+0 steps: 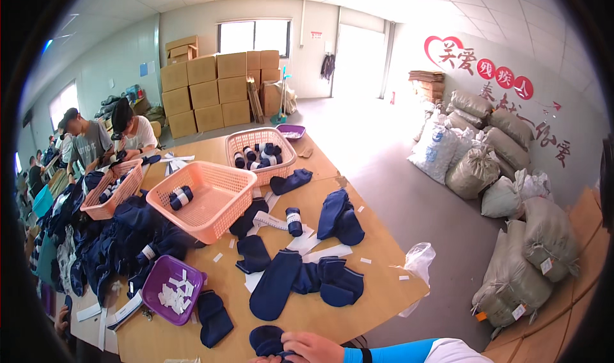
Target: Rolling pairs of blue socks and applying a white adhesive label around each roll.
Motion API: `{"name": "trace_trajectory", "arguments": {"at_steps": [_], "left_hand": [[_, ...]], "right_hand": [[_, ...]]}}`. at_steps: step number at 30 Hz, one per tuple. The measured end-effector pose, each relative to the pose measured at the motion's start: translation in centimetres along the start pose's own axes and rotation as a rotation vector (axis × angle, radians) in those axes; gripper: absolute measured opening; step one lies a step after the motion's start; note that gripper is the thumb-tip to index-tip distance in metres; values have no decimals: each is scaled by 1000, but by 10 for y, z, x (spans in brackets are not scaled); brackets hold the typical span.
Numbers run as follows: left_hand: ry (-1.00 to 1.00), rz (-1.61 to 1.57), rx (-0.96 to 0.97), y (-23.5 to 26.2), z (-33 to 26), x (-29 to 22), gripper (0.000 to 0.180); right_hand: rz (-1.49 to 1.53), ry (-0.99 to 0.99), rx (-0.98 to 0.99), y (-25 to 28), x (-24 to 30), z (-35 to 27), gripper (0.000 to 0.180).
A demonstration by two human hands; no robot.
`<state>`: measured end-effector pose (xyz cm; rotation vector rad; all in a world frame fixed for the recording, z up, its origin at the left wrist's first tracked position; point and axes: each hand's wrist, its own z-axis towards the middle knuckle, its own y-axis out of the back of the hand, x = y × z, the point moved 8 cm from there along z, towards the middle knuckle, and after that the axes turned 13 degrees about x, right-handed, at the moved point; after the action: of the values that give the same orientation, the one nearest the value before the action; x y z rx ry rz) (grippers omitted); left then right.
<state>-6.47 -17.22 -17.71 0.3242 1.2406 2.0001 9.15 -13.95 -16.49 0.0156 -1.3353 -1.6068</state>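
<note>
A long wooden desk (358,299) ran from the near edge toward the back of the room, where brown cardboard boxes (214,91) were stacked against the wall. Along the right wall, filled grey and white sacks (505,190) lay piled on the floor.

On the desk, a heap of dark blue socks (121,241) spread along the left side. Three pink plastic baskets stood there: the nearest basket (211,200) tilted, with one banded sock roll inside, a second basket (259,147) behind it holding several rolls, and a third basket (115,187) at the far left, in front of two seated people. Loose navy socks (300,280) lay flat across the middle of the desk among white paper strips. A purple tray (171,289) full of white paper labels sat near the left front edge. A clear plastic bag (419,261) hung off the desk's right edge.

At the bottom edge, the right hand (313,347), with a light blue sleeve behind its wrist, had its grip closed on a folded navy sock (267,340) lying at the desk's near edge. Only the fingertips of the left hand (263,359) showed, touching the same sock; whether that grip was closed could not be told.
</note>
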Motion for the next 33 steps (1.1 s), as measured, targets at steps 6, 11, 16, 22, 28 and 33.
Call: {"name": "trace_trajectory", "arguments": {"at_steps": [6,11,16,22,28,33], "left_hand": [[52,12,-3,-13,-2,9,29],[228,-160,99,-16,13,23,15],[369,-205,69,-13,28,29,17],[569,-214,126,-21,26,31,23],[342,129,0,-64,-21,58,24],[333,-35,85,-20,7,15,29]], "right_hand": [[-90,111,110,-5,0,-5,38],[-188,-18,164,-10,-7,7,22],[-224,-19,-86,5,7,26,13],[-266,-110,-121,-9,-15,32,22],[-232,-152,-128,-20,-27,36,28],[-368,-100,-139,-18,-19,30,22]]}}
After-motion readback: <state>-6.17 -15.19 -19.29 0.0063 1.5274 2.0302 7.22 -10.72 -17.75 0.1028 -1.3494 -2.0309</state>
